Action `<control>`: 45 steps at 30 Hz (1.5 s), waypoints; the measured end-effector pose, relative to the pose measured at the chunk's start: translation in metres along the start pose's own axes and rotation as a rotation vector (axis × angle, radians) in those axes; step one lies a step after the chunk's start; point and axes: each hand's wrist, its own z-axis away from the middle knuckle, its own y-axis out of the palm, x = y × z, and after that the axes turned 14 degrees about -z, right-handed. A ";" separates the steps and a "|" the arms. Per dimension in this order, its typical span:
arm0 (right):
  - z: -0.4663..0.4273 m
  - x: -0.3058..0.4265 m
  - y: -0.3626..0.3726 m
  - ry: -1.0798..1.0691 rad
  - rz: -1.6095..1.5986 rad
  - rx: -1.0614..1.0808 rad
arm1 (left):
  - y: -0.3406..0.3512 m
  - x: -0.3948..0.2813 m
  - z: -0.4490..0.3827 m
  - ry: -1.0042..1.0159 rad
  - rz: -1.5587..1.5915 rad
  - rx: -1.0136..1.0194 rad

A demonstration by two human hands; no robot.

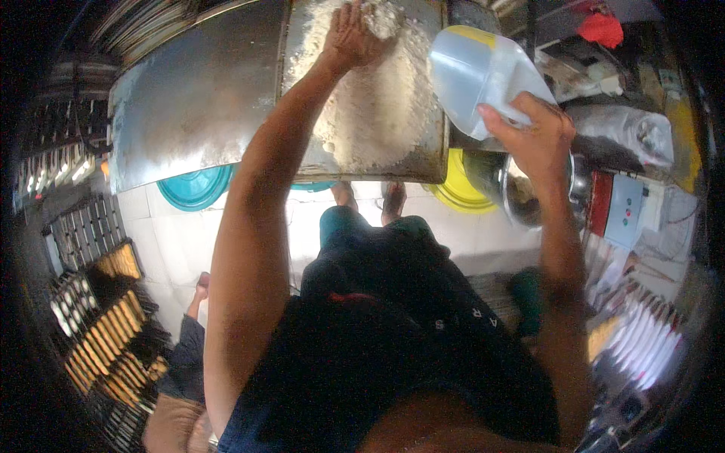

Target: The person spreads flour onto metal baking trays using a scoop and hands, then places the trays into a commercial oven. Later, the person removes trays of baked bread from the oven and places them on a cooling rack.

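My left hand (357,37) is pressed into pale, crumbly flour-like powder (371,119) at the far end of a metal baking tray (368,174). Its thumb is spread from the fingers, and a whiter clump (384,20) lies in the gap; the fingertips are partly hidden. My right hand (535,127) grips a translucent plastic jug (473,73) with a yellow patch on its side. The jug is tilted over the tray's right edge, and what is inside it cannot be made out.
A bare metal worktop (192,96) adjoins the tray on the left. Below stand a teal tub (195,189), a yellow tub (464,189) and a metal bowl (518,192). Racks of bread (107,334) line the left. Another person (181,362) is behind at lower left.
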 end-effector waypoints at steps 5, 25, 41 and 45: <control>-0.003 -0.004 0.001 -0.148 0.082 0.022 | 0.035 -0.030 0.042 0.152 -0.096 -0.104; 0.190 -0.187 -0.120 0.587 0.485 0.071 | 0.028 -0.025 0.027 0.308 -0.466 -0.056; 0.222 -0.270 0.000 0.325 0.447 0.270 | 0.030 -0.036 0.073 0.369 -0.133 -0.330; 0.212 -0.247 -0.009 0.531 0.283 0.337 | 0.043 -0.031 0.080 0.368 -0.181 -0.322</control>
